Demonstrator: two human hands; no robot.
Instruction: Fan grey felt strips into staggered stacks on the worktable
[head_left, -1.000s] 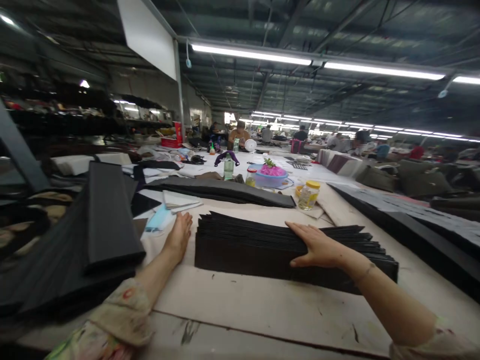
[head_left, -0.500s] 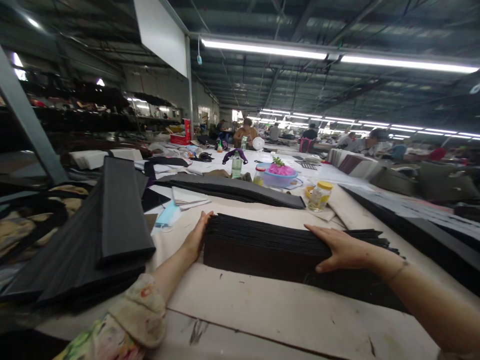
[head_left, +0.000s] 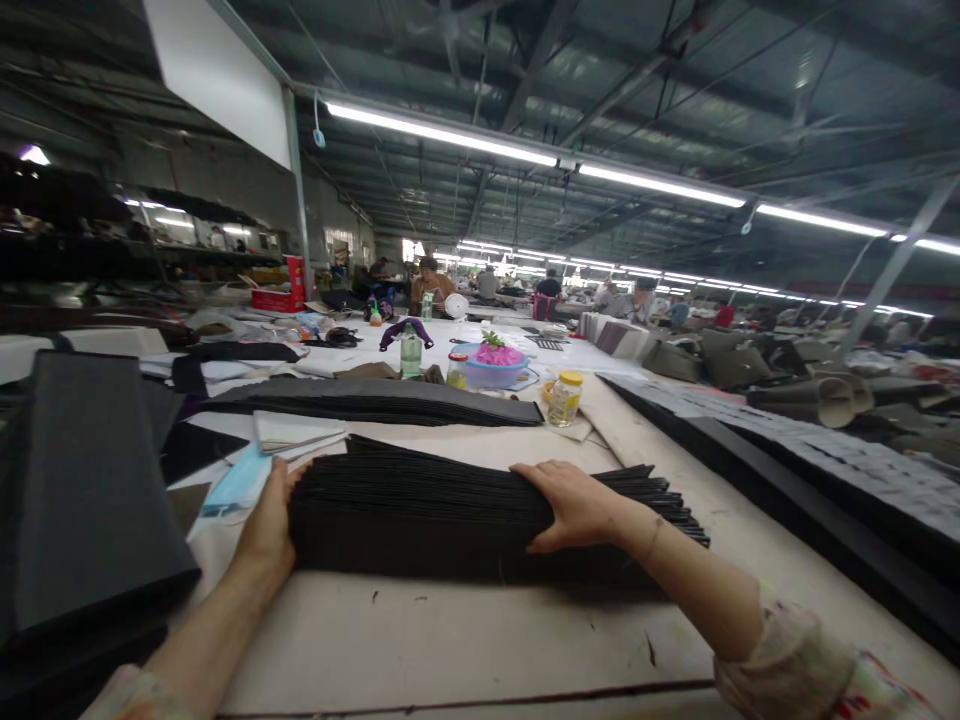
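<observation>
A thick stack of black fabric-like strips (head_left: 405,545) lies lengthwise in front of me on the pale tabletop (head_left: 465,640). My left hand (head_left: 268,525) is closed around its left end, palm against the end and fingers reaching behind. Across the top, right of the middle, my right hand (head_left: 574,503) grips the stack, thumb on the front face and fingers over the upper edges. At the right end the strips fan out unevenly. One strip stands slightly raised at the back left. Fingers behind the stack are partly hidden.
Behind lies another dark strip pile (head_left: 375,400), with a yellow-lidded jar (head_left: 565,400), a blue basin (head_left: 495,373) and a green bottle (head_left: 410,355). A blue mask (head_left: 236,482) and grey panels (head_left: 90,490) are left. Long black strips (head_left: 750,470) run along the right. People work farther back.
My view has turned right. My left hand has wrapped further around the stack's left end. The strips at the right end look more fanned, and one at the back left now sticks up.
</observation>
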